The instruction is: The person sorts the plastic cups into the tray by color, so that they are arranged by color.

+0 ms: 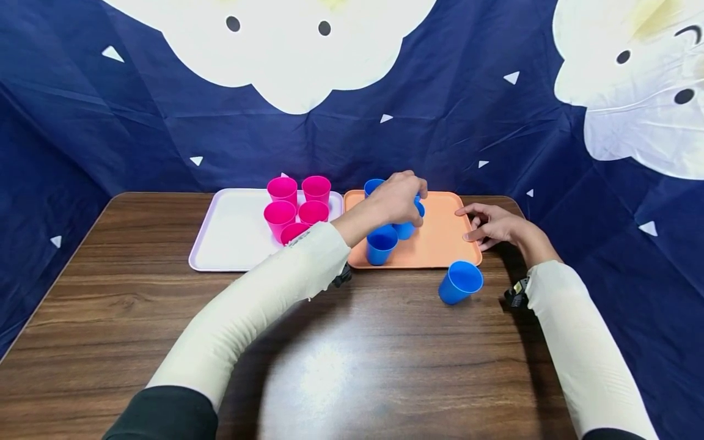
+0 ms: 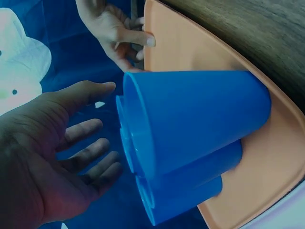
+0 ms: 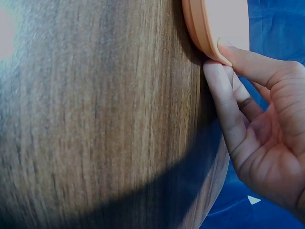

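My left hand [image 1: 400, 197] hovers over the blue cups [image 1: 382, 245] on the orange tray [image 1: 440, 235]. In the left wrist view, its fingers are spread just off the cups' rims, with nothing between them. The cups stand upright, close together, on the left part of that tray; some are partly hidden by the hand. At the tray's right edge, my right hand [image 1: 492, 225] pinches the rim; the right wrist view has the thumb [image 3: 252, 64] on top of the rim and a finger beneath. One more blue cup [image 1: 461, 282] sits on the table in front of the tray.
A white tray [image 1: 231, 229] with several pink cups [image 1: 315, 190] adjoins the orange tray on the left. Both trays lie near the back edge of the wooden table [image 1: 352, 366]. Behind hangs a dark blue cloth [image 1: 242, 140] with white clouds.
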A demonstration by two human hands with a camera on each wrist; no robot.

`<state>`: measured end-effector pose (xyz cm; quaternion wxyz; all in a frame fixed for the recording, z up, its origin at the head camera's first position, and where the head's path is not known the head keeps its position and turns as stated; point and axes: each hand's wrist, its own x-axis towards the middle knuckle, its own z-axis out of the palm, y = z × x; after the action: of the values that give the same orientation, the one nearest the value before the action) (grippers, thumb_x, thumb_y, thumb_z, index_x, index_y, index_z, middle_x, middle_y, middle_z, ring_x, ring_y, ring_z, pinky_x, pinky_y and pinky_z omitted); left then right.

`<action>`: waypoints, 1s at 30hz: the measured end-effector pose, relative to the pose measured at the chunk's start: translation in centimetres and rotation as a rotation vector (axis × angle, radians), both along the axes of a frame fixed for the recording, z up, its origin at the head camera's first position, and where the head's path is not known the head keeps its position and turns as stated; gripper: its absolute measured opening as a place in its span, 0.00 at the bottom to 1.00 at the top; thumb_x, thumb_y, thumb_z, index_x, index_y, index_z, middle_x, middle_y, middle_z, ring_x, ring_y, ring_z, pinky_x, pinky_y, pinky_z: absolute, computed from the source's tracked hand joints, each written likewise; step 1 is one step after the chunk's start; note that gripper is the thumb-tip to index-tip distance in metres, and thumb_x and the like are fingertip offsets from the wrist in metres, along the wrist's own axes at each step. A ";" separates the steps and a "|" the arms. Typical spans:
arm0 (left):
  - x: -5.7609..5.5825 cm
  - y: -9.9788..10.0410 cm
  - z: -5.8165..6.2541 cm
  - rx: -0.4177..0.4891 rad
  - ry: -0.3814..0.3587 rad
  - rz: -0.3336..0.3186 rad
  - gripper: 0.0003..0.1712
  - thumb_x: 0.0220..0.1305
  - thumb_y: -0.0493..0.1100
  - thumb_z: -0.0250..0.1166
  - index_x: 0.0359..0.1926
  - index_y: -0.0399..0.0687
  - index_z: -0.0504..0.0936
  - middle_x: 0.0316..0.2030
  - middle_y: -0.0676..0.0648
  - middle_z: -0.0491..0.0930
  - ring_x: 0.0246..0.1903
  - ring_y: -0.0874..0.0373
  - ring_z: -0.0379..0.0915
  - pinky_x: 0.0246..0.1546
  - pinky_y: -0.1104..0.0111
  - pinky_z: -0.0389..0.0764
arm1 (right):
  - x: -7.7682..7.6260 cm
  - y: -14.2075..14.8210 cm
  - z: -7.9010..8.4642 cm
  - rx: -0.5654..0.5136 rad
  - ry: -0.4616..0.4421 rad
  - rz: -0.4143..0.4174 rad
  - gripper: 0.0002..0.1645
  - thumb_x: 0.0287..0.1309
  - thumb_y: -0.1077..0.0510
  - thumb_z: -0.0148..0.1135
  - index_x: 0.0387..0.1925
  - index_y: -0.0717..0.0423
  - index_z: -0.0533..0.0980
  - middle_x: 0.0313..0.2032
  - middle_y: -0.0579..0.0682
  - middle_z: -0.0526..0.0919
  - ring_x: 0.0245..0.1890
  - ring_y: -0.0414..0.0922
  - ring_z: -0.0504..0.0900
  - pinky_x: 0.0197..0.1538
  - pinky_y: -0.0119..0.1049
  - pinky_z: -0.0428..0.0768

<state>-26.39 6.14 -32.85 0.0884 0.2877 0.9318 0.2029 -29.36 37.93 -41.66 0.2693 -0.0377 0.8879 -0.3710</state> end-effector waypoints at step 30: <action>5.8 3.2 0.3 0.147 -0.086 -0.302 0.30 0.68 0.49 0.82 0.68 0.48 0.87 0.64 0.50 0.86 0.67 0.56 0.79 0.66 0.69 0.82 | 0.2 0.0 0.0 -0.040 -0.009 0.008 0.47 0.70 0.66 0.74 0.84 0.61 0.62 0.41 0.49 0.77 0.33 0.45 0.82 0.38 0.38 0.93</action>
<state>-20.55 9.36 -32.54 0.1365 0.4211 0.8560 0.2672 -29.11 37.98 -41.63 0.2741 -0.0447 0.8789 -0.3879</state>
